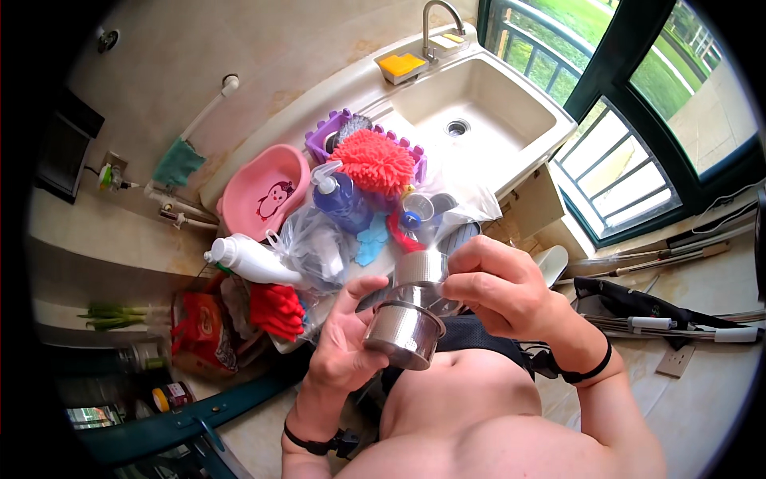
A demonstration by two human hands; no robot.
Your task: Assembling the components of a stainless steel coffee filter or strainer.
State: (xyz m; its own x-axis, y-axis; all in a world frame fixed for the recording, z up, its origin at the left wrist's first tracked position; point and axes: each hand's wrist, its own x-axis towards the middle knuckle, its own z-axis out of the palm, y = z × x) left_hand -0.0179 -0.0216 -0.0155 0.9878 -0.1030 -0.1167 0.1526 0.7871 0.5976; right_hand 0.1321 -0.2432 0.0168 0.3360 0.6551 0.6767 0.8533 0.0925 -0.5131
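My left hand (335, 343) is curled round a shiny steel strainer basket (403, 339) with dotted sides, its thumb against the lower wall. A second dotted steel strainer basket (422, 269) is just beyond it, rim close to the first. The fingers of my right hand (507, 287) are pinched at that second basket's right side. Beyond the hands are a clear plastic bag (315, 247), a light-blue cloth (373, 239), a round clear cup (417, 207) and a blue pump bottle (343, 203).
A white sink (511, 100) with a faucet (439, 28) is at the back. A purple basket (319, 136) holds a red chenille mitt (375, 162). On the left are a pink basin (263, 191), a white bottle (255, 259) and red gloves (276, 311). Poles (678, 326) lean at right.
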